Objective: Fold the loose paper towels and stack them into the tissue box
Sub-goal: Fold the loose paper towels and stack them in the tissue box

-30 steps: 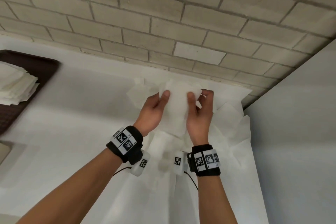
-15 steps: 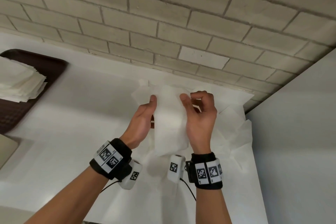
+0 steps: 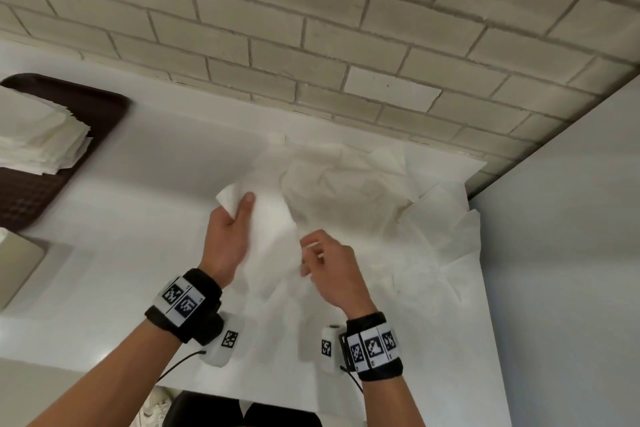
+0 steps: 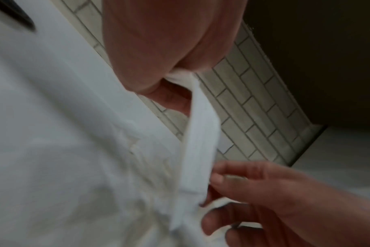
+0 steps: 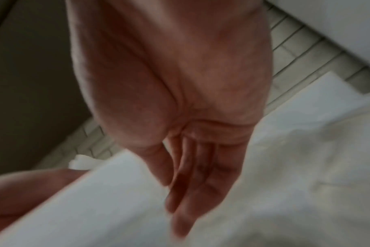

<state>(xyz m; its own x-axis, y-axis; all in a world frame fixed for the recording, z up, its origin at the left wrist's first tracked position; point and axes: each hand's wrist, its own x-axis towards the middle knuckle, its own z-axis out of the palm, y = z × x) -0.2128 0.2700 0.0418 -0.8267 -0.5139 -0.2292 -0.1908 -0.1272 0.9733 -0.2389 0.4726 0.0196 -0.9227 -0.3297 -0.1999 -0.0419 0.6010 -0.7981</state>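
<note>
While the left hand (image 3: 230, 236) pinches the paper towel's (image 3: 273, 236) top corner and the right hand (image 3: 329, 263) nips its lower edge, the sheet hangs limp; uneven pulling could skew the fold or tear it.

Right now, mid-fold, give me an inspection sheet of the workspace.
Surface: white table, bare at left.
Job's things: one paper towel lifted between both hands; loose pile of towels behind it; folded stack on brown tray. Tissue box: not identified.
Clutter: pale flat item at left edge, unclear.
Grip: left hand pinches the towel's top corner; right hand pinches its lower edge.
Cables: thin black leads from the wrist units.
Surroundings: brick wall; grey panel at right.
</note>
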